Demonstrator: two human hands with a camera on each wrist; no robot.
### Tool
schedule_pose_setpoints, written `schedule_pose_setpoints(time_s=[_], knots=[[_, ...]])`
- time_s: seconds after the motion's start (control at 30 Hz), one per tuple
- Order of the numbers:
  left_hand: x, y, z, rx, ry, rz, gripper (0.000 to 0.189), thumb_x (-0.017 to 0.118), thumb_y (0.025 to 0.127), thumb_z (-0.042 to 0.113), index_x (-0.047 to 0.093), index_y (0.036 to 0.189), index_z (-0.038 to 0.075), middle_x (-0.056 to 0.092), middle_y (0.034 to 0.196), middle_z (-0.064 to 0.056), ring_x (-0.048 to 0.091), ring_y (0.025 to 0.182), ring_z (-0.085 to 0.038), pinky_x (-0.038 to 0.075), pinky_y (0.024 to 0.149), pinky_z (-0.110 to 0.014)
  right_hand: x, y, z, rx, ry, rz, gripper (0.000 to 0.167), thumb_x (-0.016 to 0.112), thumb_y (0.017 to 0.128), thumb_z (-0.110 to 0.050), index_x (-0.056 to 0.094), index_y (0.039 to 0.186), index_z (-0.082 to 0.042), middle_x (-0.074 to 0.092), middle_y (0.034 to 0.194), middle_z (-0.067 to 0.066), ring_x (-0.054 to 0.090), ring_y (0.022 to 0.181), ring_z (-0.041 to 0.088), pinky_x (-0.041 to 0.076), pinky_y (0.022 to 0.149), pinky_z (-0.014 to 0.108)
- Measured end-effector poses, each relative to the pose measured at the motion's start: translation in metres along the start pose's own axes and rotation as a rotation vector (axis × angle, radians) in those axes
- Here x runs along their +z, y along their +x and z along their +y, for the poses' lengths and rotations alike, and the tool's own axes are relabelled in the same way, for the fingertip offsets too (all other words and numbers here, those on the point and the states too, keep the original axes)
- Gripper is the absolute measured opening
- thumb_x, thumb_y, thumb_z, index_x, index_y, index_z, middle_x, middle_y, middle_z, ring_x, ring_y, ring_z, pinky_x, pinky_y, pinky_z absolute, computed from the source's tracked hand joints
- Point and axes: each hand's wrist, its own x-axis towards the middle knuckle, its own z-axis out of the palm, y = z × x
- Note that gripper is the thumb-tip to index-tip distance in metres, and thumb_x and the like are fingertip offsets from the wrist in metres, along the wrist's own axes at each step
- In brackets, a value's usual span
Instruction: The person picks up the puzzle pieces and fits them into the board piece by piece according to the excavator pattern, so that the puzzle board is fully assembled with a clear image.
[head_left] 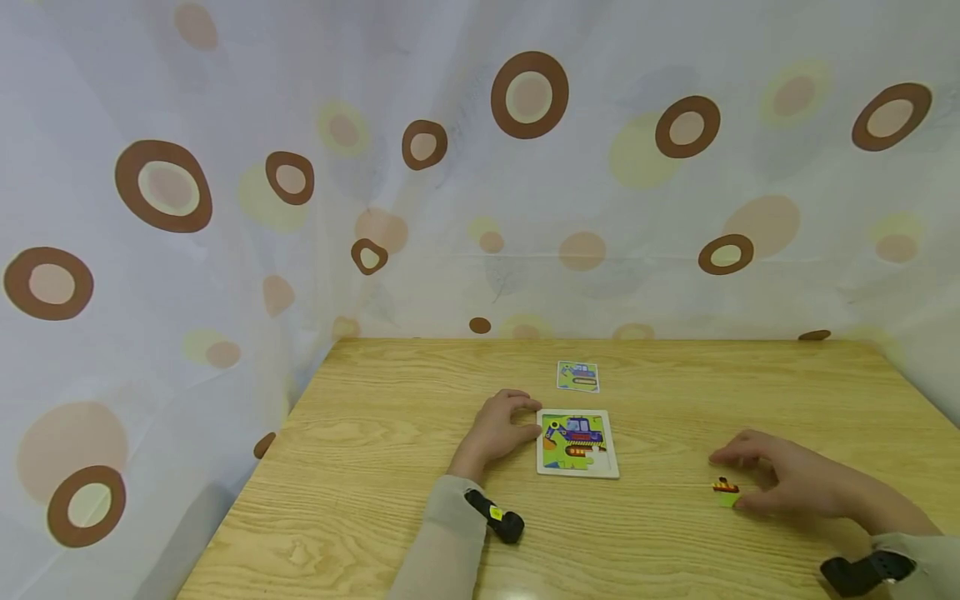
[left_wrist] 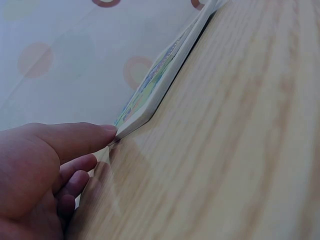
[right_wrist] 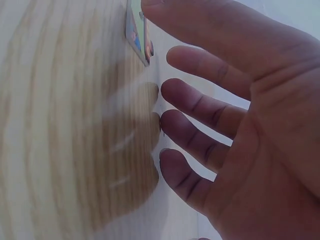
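A jigsaw puzzle in a white-edged square tray lies on the table, showing a blue excavator on green. White tray base shows at the picture's lower right. My left hand rests at the tray's left edge, its thumb touching the corner in the left wrist view. To the right, a loose puzzle piece, green with red and yellow, lies on the table. My right hand hovers around it, thumb beside the piece and fingers apart, holding nothing. In the right wrist view the piece sits below the thumb tip.
Behind the tray lies a small square picture card with the same excavator. The wooden table meets a white curtain with brown and yellow spots along its back and sides.
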Motion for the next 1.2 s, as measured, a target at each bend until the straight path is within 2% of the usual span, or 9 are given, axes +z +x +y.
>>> schedule_pose_setpoints(time_s=[0.23, 0.47, 0.67, 0.9, 1.2], knots=[[0.000, 0.000, 0.000, 0.002, -0.004, 0.001, 0.036, 0.072, 0.091, 0.026, 0.068, 0.127, 0.019, 0.052, 0.139, -0.002, 0.043, 0.131, -0.029, 0.034, 0.109, -0.046, 0.005, -0.002, 0.005, -0.039, 0.089, -0.015, 0.041, 0.073, 0.090, -0.014, 0.060, 0.129, -0.006, 0.057, 0.116, 0.004, 0.054, 0.107, 0.004, 0.046, 0.083, 0.016], [0.000, -0.001, -0.001, 0.004, -0.009, 0.001, 0.036, 0.072, 0.091, 0.027, 0.068, 0.127, 0.020, 0.051, 0.139, -0.002, 0.043, 0.132, -0.029, 0.034, 0.109, -0.046, 0.008, 0.004, 0.002, -0.095, 0.000, 0.035, 0.027, 0.077, 0.087, -0.014, 0.065, 0.111, -0.019, 0.059, 0.107, -0.005, 0.056, 0.097, 0.008, 0.046, 0.081, 0.016], [0.000, 0.000, -0.002, 0.003, -0.007, 0.000, 0.036, 0.072, 0.091, 0.027, 0.068, 0.126, 0.020, 0.051, 0.139, -0.002, 0.042, 0.132, -0.029, 0.034, 0.110, -0.046, 0.009, 0.005, -0.001, -0.069, -0.008, 0.018, 0.027, 0.078, 0.086, -0.015, 0.064, 0.108, -0.020, 0.059, 0.106, -0.007, 0.057, 0.099, 0.005, 0.048, 0.081, 0.017], [0.000, -0.002, 0.000, -0.005, -0.014, -0.005, 0.036, 0.072, 0.091, 0.027, 0.069, 0.126, 0.019, 0.051, 0.139, -0.003, 0.042, 0.133, -0.029, 0.033, 0.110, -0.047, 0.009, 0.007, -0.002, -0.062, 0.045, -0.011, 0.026, 0.076, 0.088, -0.014, 0.062, 0.111, -0.016, 0.062, 0.107, -0.006, 0.059, 0.100, 0.006, 0.050, 0.081, 0.018], [0.001, 0.000, -0.001, -0.004, -0.010, 0.005, 0.035, 0.073, 0.091, 0.027, 0.069, 0.125, 0.019, 0.052, 0.138, -0.002, 0.043, 0.131, -0.028, 0.034, 0.110, -0.046, 0.009, 0.019, -0.012, -0.045, 0.062, -0.029, 0.025, 0.075, 0.089, -0.015, 0.065, 0.111, -0.015, 0.063, 0.103, -0.008, 0.057, 0.088, 0.011, 0.048, 0.071, 0.026]])
